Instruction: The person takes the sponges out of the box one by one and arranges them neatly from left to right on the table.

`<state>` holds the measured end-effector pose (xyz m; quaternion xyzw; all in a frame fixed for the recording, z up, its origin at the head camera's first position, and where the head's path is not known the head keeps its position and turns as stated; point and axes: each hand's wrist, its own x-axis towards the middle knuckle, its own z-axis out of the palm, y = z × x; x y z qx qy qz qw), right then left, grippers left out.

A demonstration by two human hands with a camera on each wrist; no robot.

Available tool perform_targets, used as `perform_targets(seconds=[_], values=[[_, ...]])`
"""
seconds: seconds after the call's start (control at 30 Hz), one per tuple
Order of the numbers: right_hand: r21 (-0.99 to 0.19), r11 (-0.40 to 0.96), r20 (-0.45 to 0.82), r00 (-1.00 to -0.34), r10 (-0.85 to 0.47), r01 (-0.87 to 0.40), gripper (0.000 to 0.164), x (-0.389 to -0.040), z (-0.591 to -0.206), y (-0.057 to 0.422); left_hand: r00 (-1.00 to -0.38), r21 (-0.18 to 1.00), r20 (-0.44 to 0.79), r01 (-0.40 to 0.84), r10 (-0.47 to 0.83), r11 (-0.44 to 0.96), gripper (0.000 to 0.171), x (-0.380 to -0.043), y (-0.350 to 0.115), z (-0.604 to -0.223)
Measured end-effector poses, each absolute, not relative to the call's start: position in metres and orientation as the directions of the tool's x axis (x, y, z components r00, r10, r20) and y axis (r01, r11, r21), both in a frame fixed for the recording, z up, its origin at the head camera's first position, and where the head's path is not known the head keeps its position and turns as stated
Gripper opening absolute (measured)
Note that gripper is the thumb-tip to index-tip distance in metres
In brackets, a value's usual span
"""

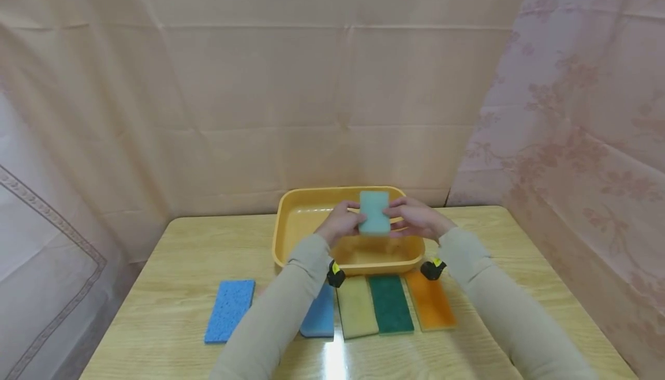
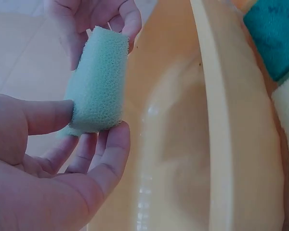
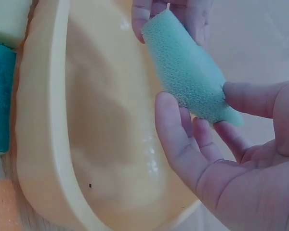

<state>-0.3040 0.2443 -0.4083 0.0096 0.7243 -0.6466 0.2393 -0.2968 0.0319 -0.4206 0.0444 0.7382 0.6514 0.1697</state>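
A pale green sponge (image 1: pixel 374 212) is held up above a yellow basin (image 1: pixel 296 235), its broad face toward the head camera. My left hand (image 1: pixel 340 222) pinches one side edge of it between thumb and fingers. On the opposite edge, my right hand (image 1: pixel 417 218) grips it the same way. Seen from the left wrist, the sponge (image 2: pixel 98 79) shows a porous, thick side. In the right wrist view the sponge (image 3: pixel 185 67) tilts, with the right thumb pressing its face and the fingers beneath.
In front of the basin lie a speckled blue sponge (image 1: pixel 230 310), a light blue sponge (image 1: pixel 318 313), a cream sponge (image 1: pixel 357 308), a dark green sponge (image 1: pixel 391 305) and an orange sponge (image 1: pixel 430 301). Something pink is mostly hidden behind the left sleeve. A curtain (image 1: pixel 332 79) hangs behind the table.
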Motion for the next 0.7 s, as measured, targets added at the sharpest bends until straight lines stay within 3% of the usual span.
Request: perform_targets(seconds=[0.7], values=[[-0.956,0.213,-0.261,-0.917,-0.302,0.201,0.06,-0.276,-0.393,0.273,-0.929,0.993,-0.108,-0.086,0.355,0.077,0.041,-0.277,0.049,-0.405]])
